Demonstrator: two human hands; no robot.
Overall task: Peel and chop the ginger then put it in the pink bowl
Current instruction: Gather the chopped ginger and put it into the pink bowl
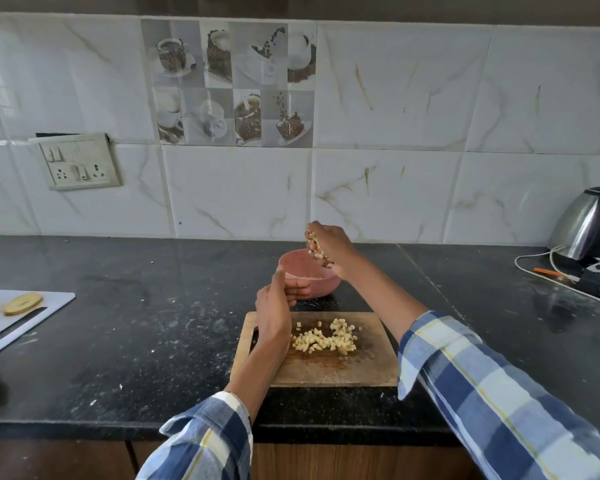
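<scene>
A pile of chopped ginger [329, 338] lies on the wooden cutting board [326, 368] at the counter's front. Behind the board stands the pink bowl [298, 263]. My right hand [329, 245] hovers over the bowl's right rim, its fingers cupped round a handful of ginger cubes [315, 245]. My left hand [278, 308] is raised between the board and the bowl, fingers loosely bent, thumb near the bowl's front rim, holding nothing. A dark knife handle [254, 338] shows at the board's left edge, mostly hidden by my left wrist.
A white cutting board [39, 315] with pale slices lies at the far left. A steel kettle [589, 223] with cable and a white device stands at the far right. The black counter [153, 323] runs to a tiled wall with a socket plate [78, 161].
</scene>
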